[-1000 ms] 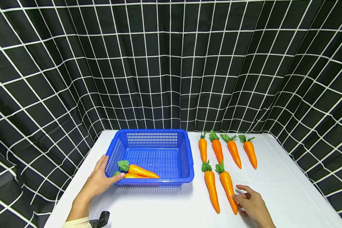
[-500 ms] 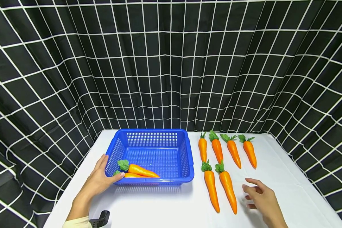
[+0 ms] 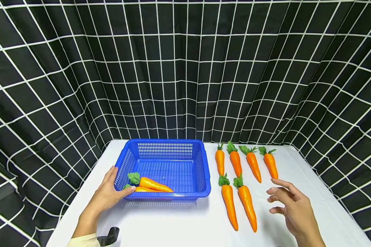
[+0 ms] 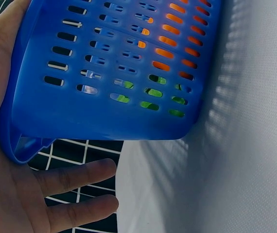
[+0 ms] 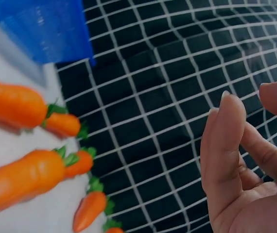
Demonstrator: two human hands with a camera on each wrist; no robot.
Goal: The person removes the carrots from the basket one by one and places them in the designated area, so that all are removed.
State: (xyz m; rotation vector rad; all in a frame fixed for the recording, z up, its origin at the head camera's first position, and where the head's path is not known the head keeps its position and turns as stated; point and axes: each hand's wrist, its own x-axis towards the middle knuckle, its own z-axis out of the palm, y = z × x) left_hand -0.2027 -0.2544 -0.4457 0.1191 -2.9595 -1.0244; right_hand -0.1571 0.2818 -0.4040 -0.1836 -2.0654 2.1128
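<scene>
My left hand (image 3: 106, 192) rests against the near left corner of a blue plastic basket (image 3: 185, 195). Its thumb lies over the front rim; the left wrist view shows two straight fingers (image 4: 80, 177) beyond the corner. Inside the basket are two orange carrots, the upper one (image 3: 154, 185) with green leaves. My right hand (image 3: 300, 206) hovers over the table's right side with loosely bent fingers and nothing in them. Just past its index finger lies the rightmost back carrot (image 3: 270, 164). To its left is a front-row carrot (image 3: 248, 207).
Three more carrots lie in the back row, among them a short-leaved one (image 3: 220, 162), and another front carrot (image 3: 229, 206) lies right of the basket. A white cloth (image 3: 160, 226) covers the table. Black curtains (image 3: 185, 68) with white grid lines enclose the back and sides.
My right hand has moved right and away from me, from the tip of a front-row carrot toward the rightmost back carrot. My left hand and the basket stay in place.
</scene>
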